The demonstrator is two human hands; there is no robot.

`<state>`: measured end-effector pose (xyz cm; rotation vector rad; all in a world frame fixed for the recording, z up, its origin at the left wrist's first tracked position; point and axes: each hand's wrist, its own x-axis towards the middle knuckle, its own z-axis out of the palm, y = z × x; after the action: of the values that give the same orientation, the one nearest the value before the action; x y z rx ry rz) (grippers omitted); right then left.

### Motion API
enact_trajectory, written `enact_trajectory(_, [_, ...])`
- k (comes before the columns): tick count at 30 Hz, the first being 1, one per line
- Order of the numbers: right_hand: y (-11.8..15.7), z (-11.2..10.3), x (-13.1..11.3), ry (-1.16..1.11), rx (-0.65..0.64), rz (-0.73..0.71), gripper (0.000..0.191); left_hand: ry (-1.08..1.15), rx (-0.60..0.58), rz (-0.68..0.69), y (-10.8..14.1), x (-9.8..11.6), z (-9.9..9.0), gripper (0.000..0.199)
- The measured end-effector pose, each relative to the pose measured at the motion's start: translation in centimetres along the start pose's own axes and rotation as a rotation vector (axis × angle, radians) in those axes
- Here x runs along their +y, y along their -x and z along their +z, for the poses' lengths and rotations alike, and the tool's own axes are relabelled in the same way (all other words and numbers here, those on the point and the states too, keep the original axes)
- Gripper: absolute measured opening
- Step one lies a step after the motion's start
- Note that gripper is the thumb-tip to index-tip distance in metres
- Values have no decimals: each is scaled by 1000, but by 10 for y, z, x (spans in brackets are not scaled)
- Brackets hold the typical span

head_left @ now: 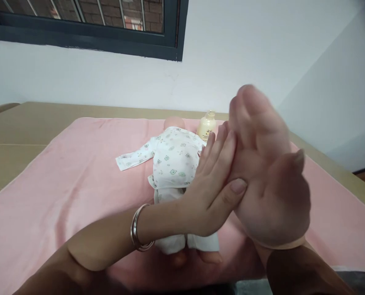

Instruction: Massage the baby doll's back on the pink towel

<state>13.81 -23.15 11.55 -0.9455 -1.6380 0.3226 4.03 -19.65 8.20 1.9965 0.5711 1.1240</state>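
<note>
Left hand (213, 176) unclenched, pressed against opened right hand (262, 176); beyond, clothed doll (174, 159); pink cloth (87, 151) extends well leftward, short of counter's (16, 155) far edge

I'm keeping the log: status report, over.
Left hand, open, against open right hand; no object in either grip. Doll on pink blanket. Left forearm hides part of doll's trousers.

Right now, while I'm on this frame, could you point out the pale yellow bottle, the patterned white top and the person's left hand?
Pale yellow bottle (205, 129): head view, on its body.
Patterned white top (176, 157): head view, on its torso part.
Left hand (206, 197): head view, on its back.
</note>
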Motion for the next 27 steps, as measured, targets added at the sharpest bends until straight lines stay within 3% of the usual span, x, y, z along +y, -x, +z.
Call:
enact_trajectory(2, [-10, -5, 8, -48, 84, -24, 50, -29, -60, 7, -9, -15, -3, 59])
enact_trajectory(4, [-25, -5, 27, -44, 138, -71, 52, -50, 87, -69, -24, -45, -11, 55])
enact_trajectory(6, [-39, 4, 56, 45, 108, -128, 50, -107, 267, -165, -41, -86, -23, 52])
enact_trajectory(9, [-51, 32, 107, 323, -155, 133, 50, -321, 434, -288, -60, -147, -45, 47])
enact_trajectory(12, [-47, 64, 149, 609, -433, 197, 52, -529, 381, -320, -64, -187, -61, 42])
enact_trajectory(16, [-47, 73, 184, 677, -598, 126, 54, -538, 373, -299, -55, -206, -64, 43])
enact_trajectory(20, [-56, 59, 203, 648, -543, 289, 65, -515, 397, -274, -52, -211, -59, 41])
enact_trajectory(23, [-47, 67, 194, 791, -456, 377, 70, -500, 416, -281, -52, -213, -59, 41])
enact_trajectory(27, [-27, 89, 167, 888, -507, 158, 59, -449, 441, -311, -49, -214, -61, 41])
